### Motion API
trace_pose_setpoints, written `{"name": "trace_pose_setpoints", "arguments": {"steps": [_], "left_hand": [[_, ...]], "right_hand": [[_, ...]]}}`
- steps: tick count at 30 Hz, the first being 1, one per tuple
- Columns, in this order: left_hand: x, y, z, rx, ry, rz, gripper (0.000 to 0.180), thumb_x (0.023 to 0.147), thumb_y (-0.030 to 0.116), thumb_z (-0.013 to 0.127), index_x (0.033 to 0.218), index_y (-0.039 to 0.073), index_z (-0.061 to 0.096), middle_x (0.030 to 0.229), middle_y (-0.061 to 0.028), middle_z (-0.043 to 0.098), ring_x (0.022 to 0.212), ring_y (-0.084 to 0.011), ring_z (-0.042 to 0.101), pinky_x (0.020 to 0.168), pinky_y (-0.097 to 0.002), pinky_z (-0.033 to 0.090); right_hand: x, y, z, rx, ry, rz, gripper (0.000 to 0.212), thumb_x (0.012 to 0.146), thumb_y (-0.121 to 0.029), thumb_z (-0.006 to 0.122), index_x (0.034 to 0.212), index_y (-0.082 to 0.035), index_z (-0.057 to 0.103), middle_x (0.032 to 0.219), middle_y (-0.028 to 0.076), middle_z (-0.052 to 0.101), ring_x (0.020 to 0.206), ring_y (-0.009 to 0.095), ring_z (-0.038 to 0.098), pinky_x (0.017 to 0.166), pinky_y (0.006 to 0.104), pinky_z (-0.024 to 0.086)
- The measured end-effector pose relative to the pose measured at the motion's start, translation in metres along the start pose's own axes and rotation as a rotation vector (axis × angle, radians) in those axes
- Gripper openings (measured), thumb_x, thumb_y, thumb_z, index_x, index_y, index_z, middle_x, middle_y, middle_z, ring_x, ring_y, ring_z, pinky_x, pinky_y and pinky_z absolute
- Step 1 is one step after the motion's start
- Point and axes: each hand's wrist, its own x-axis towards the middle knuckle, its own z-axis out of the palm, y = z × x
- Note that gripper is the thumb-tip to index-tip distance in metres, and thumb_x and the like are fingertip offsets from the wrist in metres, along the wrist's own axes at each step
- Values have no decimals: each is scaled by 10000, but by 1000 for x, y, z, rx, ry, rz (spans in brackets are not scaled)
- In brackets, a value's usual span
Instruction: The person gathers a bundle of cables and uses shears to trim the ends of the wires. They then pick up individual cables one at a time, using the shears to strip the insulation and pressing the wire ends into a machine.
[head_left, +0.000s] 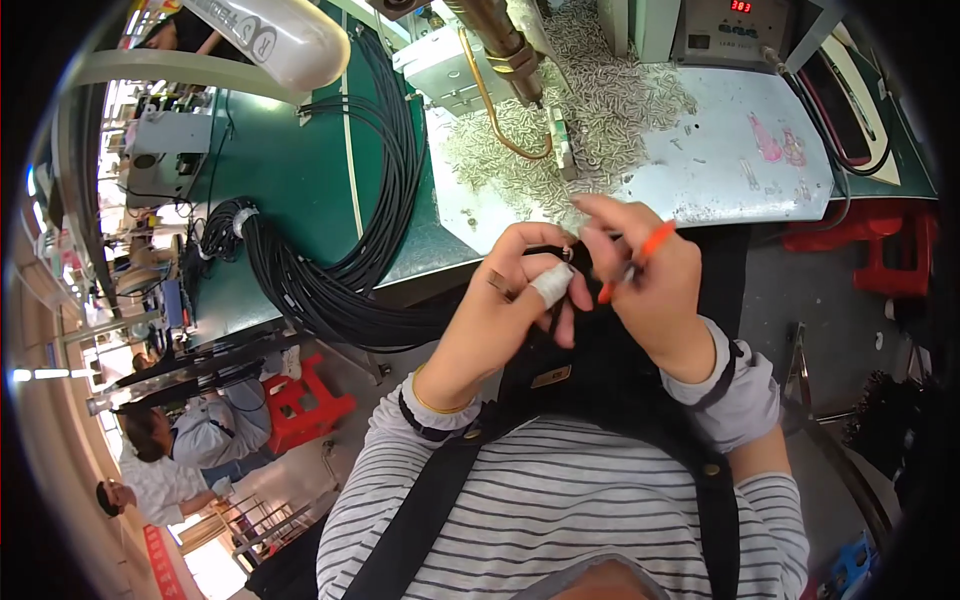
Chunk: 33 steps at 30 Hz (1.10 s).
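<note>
My left hand [488,322], with white tape round its thumb and a ring on one finger, is closed on the end of a thin black cable [566,254]. Close beside it, my right hand [668,300] is curled round a small tool with orange handles [657,239]; its working end is hidden by the fingers, so its kind is unclear. The fingertips of both hands nearly meet just in front of a metal plate [720,130]. On that plate lies a heap of small silver metal pins [610,105], below the head of a bench machine [510,60].
A thick bundle of black cables [300,285] lies along the green table [285,170] on the left. A control box with a red display [735,35] stands at the back right. Red stools [300,400] and seated people [215,430] are at the left.
</note>
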Motion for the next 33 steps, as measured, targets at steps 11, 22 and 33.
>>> {"name": "trace_pose_setpoints", "arguments": {"steps": [11,22,33], "left_hand": [[-3,7,-19,-576,-262,-285,296,832,85,469,1103,61,355,713,-90,527,416,-45,317,375,-162,234],[-6,-10,-1,62,148,248,244,695,-118,553,900,14,546,776,-14,524,663,-13,476,500,-132,348],[-11,-17,0,759,223,651,263,663,-122,574,893,5,551,774,-23,544,607,-35,477,491,-180,383]], "right_hand": [[-15,-6,-13,-293,-104,-369,280,648,62,637,897,-61,597,926,113,623,559,152,591,447,203,412],[-17,-3,-9,2,-137,-228,225,660,108,598,837,-5,515,758,97,612,593,184,591,493,229,453],[-25,-15,-3,583,-211,459,58,868,-43,435,879,8,461,929,107,571,792,114,542,721,254,446]]}}
